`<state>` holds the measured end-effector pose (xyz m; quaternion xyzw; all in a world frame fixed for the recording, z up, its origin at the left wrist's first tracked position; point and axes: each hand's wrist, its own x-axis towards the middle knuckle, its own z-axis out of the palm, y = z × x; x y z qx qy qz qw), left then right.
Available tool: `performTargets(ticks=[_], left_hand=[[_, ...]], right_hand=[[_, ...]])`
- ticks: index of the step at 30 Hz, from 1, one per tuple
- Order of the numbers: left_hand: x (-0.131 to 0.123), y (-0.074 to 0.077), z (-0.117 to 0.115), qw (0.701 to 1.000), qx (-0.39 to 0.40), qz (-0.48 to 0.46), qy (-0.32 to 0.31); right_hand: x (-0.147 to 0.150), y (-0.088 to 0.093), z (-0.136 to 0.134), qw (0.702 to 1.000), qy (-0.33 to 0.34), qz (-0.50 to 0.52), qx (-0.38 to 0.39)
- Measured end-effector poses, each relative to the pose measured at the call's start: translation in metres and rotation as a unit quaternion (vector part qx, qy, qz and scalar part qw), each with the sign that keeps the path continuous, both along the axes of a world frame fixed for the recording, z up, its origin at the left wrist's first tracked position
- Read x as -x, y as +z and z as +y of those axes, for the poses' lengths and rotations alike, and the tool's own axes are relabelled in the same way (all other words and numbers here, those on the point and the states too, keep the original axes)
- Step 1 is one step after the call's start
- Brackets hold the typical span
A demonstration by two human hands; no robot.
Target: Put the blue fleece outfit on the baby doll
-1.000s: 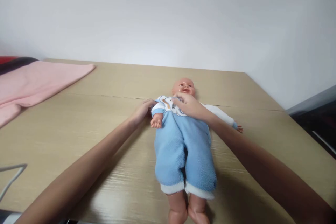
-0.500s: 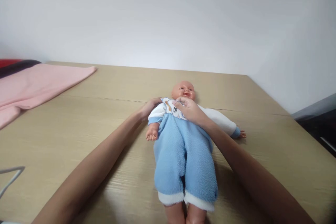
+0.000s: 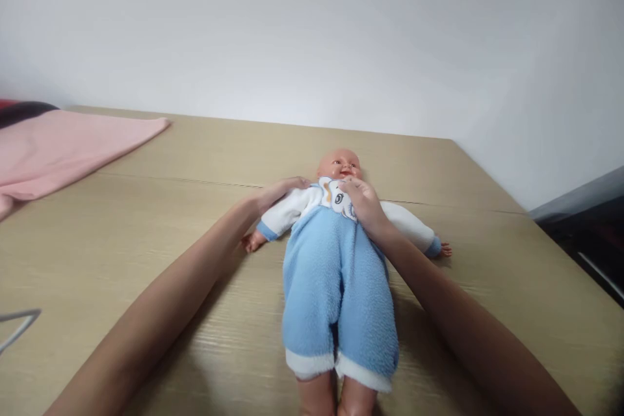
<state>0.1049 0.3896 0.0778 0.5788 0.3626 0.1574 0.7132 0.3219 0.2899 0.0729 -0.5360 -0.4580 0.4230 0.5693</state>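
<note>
A baby doll (image 3: 341,162) lies on its back on a wooden table (image 3: 146,221), head away from me. It wears a blue fleece romper (image 3: 336,286) with white sleeves and a cartoon patch on the chest. My left hand (image 3: 280,190) rests on the doll's shoulder at the white sleeve, fingers curled over the cloth. My right hand (image 3: 363,205) is closed on the romper's chest just below the chin. The doll's arms lie spread out to both sides.
A folded pink cloth (image 3: 63,146) lies at the table's far left, with something dark and red behind it. A thin white wire shape (image 3: 17,325), perhaps a hanger, shows at the left edge. A dark object (image 3: 585,234) stands beyond the table's right edge.
The doll's left-side arm has swung from bent over the body to stretched out on the table. Both hands have shifted slightly up toward the neck.
</note>
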Motion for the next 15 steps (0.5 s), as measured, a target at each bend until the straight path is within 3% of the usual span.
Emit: performTargets(ticks=[4, 9, 12, 15], left_hand=[[0.019, 0.011, -0.002, 0.987, -0.146, 0.06, -0.024], [0.045, 0.027, -0.004, 0.929, -0.26, 0.249, -0.078], [0.053, 0.034, -0.002, 0.903, -0.316, 0.262, -0.126], [0.054, 0.035, 0.001, 0.908, -0.313, 0.235, -0.148]], right_hand=[[-0.002, -0.002, 0.003, 1.0, -0.011, -0.001, 0.007], [0.0, 0.002, 0.001, 0.999, -0.031, -0.009, 0.024], [0.003, 0.008, -0.001, 0.998, -0.048, -0.017, 0.041], [0.004, 0.014, -0.006, 0.997, -0.052, -0.032, 0.052]])
